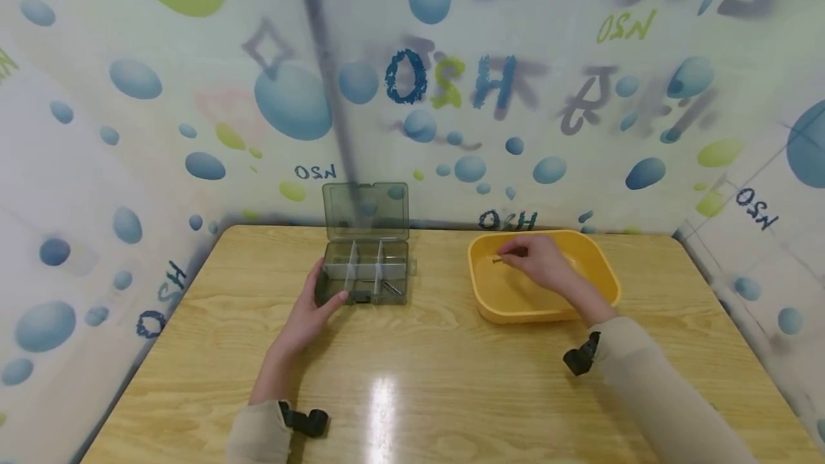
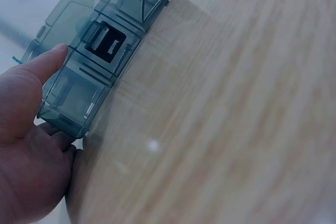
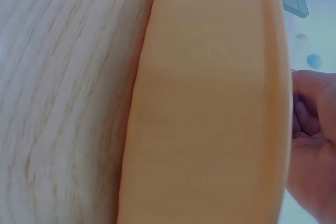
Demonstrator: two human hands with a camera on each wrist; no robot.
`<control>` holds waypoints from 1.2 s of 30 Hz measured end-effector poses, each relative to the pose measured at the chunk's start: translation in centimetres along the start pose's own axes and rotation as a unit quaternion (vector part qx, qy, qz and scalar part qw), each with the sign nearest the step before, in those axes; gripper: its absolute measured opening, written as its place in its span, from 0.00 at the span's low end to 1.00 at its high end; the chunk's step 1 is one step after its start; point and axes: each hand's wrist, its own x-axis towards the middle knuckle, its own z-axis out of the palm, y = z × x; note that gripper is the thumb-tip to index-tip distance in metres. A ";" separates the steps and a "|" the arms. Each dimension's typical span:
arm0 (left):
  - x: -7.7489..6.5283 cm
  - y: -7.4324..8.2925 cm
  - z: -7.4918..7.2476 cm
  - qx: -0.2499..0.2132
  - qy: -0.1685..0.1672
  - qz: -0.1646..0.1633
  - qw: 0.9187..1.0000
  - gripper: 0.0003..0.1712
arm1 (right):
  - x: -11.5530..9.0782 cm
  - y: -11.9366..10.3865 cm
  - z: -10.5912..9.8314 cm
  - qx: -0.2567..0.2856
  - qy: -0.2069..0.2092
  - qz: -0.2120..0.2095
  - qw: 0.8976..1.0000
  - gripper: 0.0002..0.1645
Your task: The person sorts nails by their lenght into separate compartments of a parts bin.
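"Did we find some writing [image 1: 447, 83]?"
"Yes, on the wall [image 1: 567, 199] we read what looked like H2O, reversed."
"And the hands?"
"We saw the right hand [image 1: 540, 261] pinch a screw [image 1: 497, 260] over the tub [image 1: 528, 316], fingertips nearly together. The left hand [image 1: 312, 313] gripped the box [image 1: 364, 271], thumb in front, fingers along its side."

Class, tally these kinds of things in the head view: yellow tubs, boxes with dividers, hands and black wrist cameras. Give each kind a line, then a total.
Yellow tub: 1
Box with dividers: 1
Left hand and right hand: 2
Left wrist camera and right wrist camera: 2
Total: 6
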 end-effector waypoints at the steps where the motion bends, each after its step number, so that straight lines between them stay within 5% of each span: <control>1: 0.0 0.0 0.0 0.000 0.001 0.000 1.000 0.51 | 0.0 -0.1 0.0 0.000 0.000 -0.005 1.000 0.09; 10: 0.4 -0.2 0.0 0.010 0.007 0.001 1.000 0.51 | 0.7 -1.9 0.8 0.013 0.017 -0.040 0.999 0.09; 19: 0.4 -0.3 0.4 0.001 0.008 -0.001 1.000 0.52 | 1.0 -3.8 2.4 0.087 0.005 -0.034 0.996 0.10; 36: 0.2 -0.5 0.1 -0.002 0.006 0.005 1.000 0.51 | 2.8 -7.6 5.3 0.099 -0.024 -0.064 0.993 0.09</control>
